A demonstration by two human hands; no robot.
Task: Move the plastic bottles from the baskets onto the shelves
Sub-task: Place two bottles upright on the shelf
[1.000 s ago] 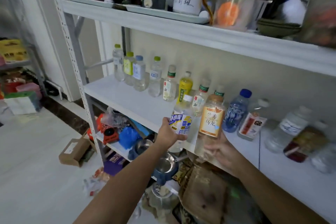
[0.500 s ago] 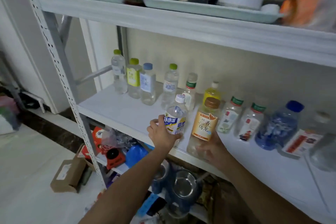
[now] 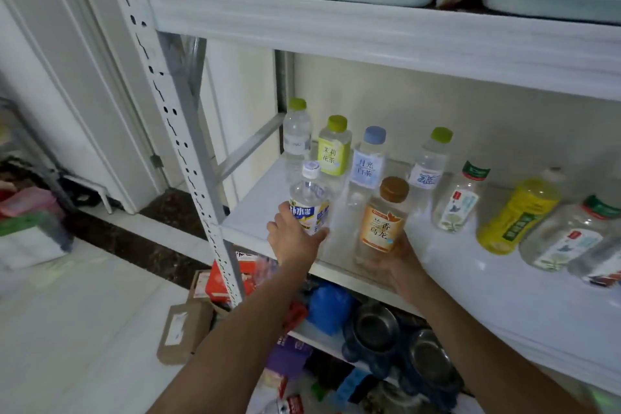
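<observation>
My left hand [image 3: 294,239] grips a clear bottle with a white cap and a blue and yellow label [image 3: 309,202], upright over the front left of the white middle shelf [image 3: 250,215]. My right hand [image 3: 398,257] holds a clear bottle with a brown cap and an orange label [image 3: 383,218] from below, upright just right of the first. Whether either bottle's base touches the shelf I cannot tell. Behind them several capped bottles stand in a row, among them a yellow-labelled bottle [image 3: 333,148] and a blue-capped bottle [image 3: 368,161]. No basket is in view.
A perforated grey upright post [image 3: 188,158] stands left of my left hand. The upper shelf [image 3: 369,27] carries white trays of clutter. More bottles, one yellow [image 3: 517,215], lean along the right. Metal bowls [image 3: 373,326] and boxes fill the lower shelf and floor.
Both hands have carried their bottles up and leftward to the front left of the middle shelf. The view has swung left and moved closer to the shelf.
</observation>
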